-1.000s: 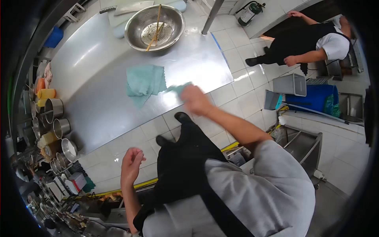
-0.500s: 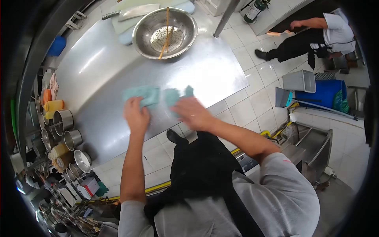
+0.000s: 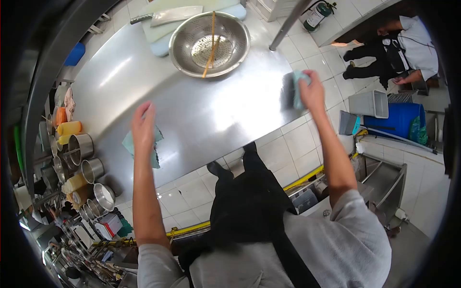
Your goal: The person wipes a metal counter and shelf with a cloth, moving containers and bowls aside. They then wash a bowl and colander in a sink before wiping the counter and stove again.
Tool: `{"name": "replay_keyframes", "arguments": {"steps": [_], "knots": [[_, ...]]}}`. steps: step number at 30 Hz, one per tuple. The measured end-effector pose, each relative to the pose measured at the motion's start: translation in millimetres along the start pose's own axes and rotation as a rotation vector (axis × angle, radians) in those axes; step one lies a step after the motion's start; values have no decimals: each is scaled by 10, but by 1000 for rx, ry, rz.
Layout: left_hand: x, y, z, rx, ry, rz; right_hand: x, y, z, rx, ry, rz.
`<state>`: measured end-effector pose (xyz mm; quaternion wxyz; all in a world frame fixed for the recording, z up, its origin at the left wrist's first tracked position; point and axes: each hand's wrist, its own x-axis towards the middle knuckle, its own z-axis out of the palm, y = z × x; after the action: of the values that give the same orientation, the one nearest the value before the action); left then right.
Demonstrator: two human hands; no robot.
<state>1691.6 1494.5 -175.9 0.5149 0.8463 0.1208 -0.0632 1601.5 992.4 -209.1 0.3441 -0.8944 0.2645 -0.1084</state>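
My right hand (image 3: pixel 313 92) is closed around a bunched pale green cloth (image 3: pixel 298 90) at the right end of the steel table (image 3: pixel 192 110). A dark reflection shows on the metal beside it. My left hand (image 3: pixel 143 120) is raised over the left part of the table, its fingers stretched out with nothing seen in them. Beneath that hand and wrist a second green cloth (image 3: pixel 158 149) lies on the table, partly hidden by the forearm.
A steel colander (image 3: pixel 210 44) with wooden sticks stands at the far edge, beside a large knife (image 3: pixel 175 16) on cutting boards (image 3: pixel 161 45). Steel pots (image 3: pixel 92 169) line the left. A post (image 3: pixel 288 26) rises by the far right corner. Another person (image 3: pixel 415 45) stands at right.
My right hand has swept right with its cloth to the table's end. My left hand has shifted left and let go of the other cloth, which now lies under it.
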Motion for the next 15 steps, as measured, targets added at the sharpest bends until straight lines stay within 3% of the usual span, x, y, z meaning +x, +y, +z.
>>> {"name": "replay_keyframes", "arguments": {"steps": [1, 2, 4, 5, 6, 8, 10, 13, 15], "knots": [[97, 241, 190, -170, -90, -113, -333, -270, 151, 124, -116, -76], [193, 449, 386, -236, -156, -152, -771, -481, 438, -6, -151, -252], [371, 720, 763, -348, -264, -240, -1362, -893, 929, -122, -443, -597], [446, 793, 946, -392, -302, -293, -1599, -975, 1281, -218, -466, -740], [530, 833, 1076, -436, -344, -345, -1701, -1049, 1483, -16, -537, -814], [677, 757, 1273, -398, -252, -340, -1705, -1380, 1998, 84, -399, -1049], [749, 626, 1430, -382, -155, -340, -1538, -1681, 2373, 95, -301, -1128], [855, 590, 1296, -392, -31, -351, -1149, -2009, 2834, 76, -422, -1040], [831, 769, 1016, -397, -49, -288, -770, -2093, 2676, -13, -457, -951]]}}
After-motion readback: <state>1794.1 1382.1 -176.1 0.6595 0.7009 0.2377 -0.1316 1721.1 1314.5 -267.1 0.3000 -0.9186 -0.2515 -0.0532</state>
